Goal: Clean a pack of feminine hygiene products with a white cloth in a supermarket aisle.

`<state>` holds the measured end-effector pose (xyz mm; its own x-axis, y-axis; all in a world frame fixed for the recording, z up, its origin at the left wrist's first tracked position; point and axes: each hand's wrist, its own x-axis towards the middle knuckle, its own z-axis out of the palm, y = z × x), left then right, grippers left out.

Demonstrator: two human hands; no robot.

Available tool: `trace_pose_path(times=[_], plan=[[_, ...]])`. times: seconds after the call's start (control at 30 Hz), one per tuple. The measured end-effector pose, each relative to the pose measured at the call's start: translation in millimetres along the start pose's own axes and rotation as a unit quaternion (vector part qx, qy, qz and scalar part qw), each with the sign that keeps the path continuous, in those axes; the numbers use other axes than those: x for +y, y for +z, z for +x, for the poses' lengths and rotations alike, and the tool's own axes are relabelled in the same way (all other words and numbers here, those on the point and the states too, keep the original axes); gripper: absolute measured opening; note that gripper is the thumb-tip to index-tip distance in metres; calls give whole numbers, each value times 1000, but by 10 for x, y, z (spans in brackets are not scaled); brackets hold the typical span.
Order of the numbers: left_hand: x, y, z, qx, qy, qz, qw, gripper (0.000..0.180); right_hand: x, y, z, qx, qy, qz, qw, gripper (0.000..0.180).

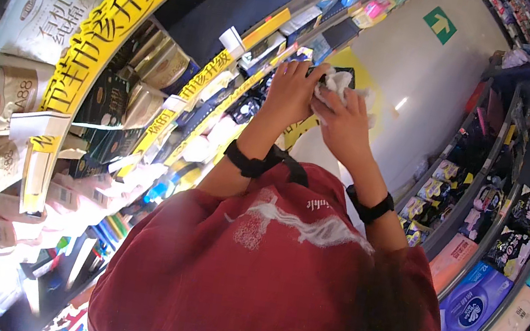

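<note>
My left hand [292,92] and my right hand [346,128] are close together in front of me above the aisle. The right fingers are closed on a crumpled white cloth [338,81]. The cloth presses against a dark, flat-looking item [364,79], mostly covered by the cloth and my fingers; I cannot make out its kind. My left fingers are curled around the near left side of this dark item. Dark bands circle both of my wrists.
Shelves with yellow printed strips [114,24] and packaged goods [21,85] rise on the left. On the right, other shelves carry soft packs, among them a purple pack [475,306]. A pale floor [423,86] with a green arrow sign [439,25] runs between them.
</note>
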<state>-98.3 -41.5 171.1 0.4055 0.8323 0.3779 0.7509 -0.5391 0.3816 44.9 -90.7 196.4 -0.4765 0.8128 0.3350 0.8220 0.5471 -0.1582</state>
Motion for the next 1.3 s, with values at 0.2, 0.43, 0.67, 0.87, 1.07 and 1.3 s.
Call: trace_pose_path(times=[0.2,0.43,0.67,0.87,1.07,1.3], plan=[[19,70,16,7,7,-6,1000,65,114,-76,-180,18,22,15,999,36],[-7,28,20,-12,-19,39,999,76,416,-107,-526,50,140,34,988,35],[113,-22,62,-80,-109,-262,956,94,609,134,-685,52,283,199,937,28],[470,175,31,-124,-93,-386,909,103,703,514,-743,118,330,511,785,46],[741,221,-101,-106,-179,-296,932,102,784,363,-927,30,370,570,733,45],[966,286,-515,-70,-280,-364,885,103,745,420,-1106,32,266,466,843,37]])
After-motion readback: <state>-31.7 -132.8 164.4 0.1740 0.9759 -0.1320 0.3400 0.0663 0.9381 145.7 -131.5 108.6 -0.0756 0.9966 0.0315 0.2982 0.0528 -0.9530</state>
